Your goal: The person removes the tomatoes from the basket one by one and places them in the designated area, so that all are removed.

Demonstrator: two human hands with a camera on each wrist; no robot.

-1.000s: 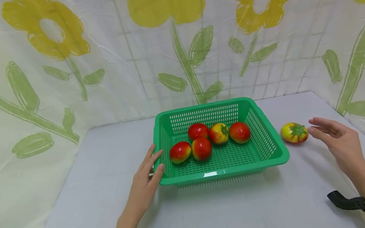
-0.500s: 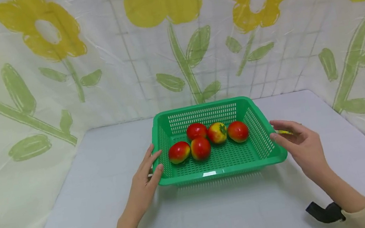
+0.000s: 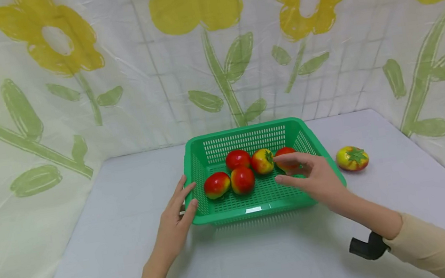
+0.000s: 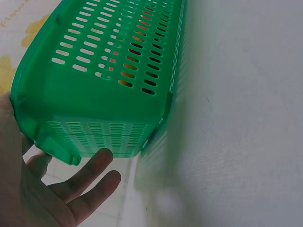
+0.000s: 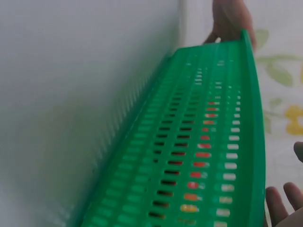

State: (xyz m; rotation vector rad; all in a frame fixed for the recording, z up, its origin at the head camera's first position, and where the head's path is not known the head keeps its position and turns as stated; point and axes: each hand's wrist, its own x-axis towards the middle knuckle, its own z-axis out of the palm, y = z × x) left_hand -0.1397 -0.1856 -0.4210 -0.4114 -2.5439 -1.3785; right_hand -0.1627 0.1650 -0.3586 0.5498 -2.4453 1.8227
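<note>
A green slotted plastic basket (image 3: 254, 209) stands on the table with several red-and-yellow toy-like fruits inside, among them a red fruit (image 3: 243, 180) in the middle and a yellow-red fruit (image 3: 261, 162) with a green leafy cap. My left hand (image 3: 173, 226) holds the basket's left rim; in the left wrist view some fingers (image 4: 90, 177) hang outside, below the rim. My right hand (image 3: 318, 180) hovers over the basket's right half, thumb and fingers parted and nothing between them. It partly hides a red fruit (image 3: 285, 153). Another capped fruit (image 3: 352, 158) lies outside, just right of the basket.
A white-covered table (image 3: 265, 261) carries the basket. Close behind it hangs a pale sheet (image 3: 135, 123) with painted yellow flowers, which also runs along both sides. Black wrist mounts (image 3: 367, 247) sit under the forearms.
My right hand has moved left from beside the loose fruit, across the basket's right rim, to above the fruits inside. The loose fruit stays on the table. My left hand keeps its place.
</note>
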